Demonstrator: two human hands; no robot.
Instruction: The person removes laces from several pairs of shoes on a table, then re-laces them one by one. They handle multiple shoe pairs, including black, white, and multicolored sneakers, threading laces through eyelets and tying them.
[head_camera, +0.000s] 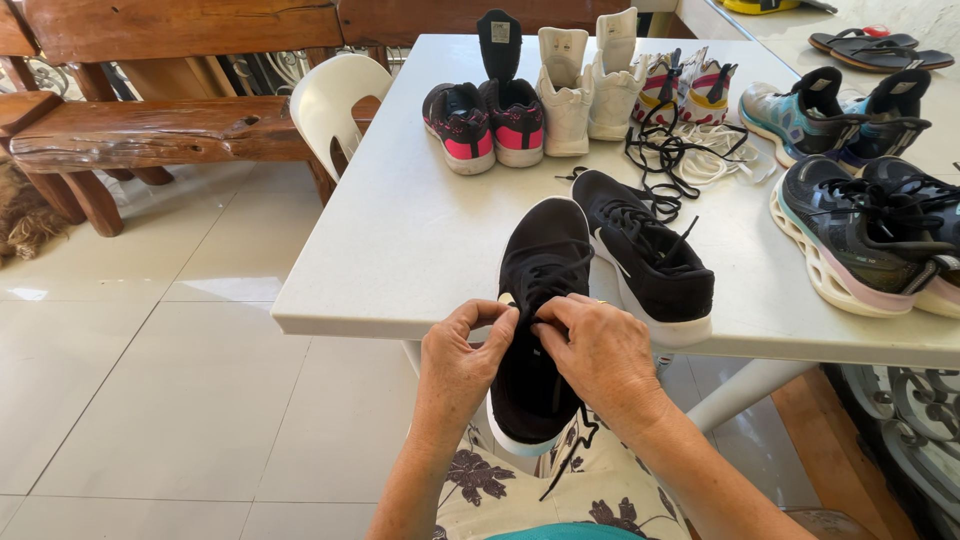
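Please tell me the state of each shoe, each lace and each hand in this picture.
Black sneaker with white sole: held, heel off the table edge.
Left hand: pinching its lace.
Right hand: pinching its lace.
Second black sneaker: on the table, laced.
White high-top shoes: unlaced.
Loose black laces: tangled.

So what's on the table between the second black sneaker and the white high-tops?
Head view: a tangle of loose black laces lies between the black sneaker and the white high-tops.

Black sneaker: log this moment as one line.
left hand: pinching lace | right hand: pinching lace | black sneaker: overhanging white table edge
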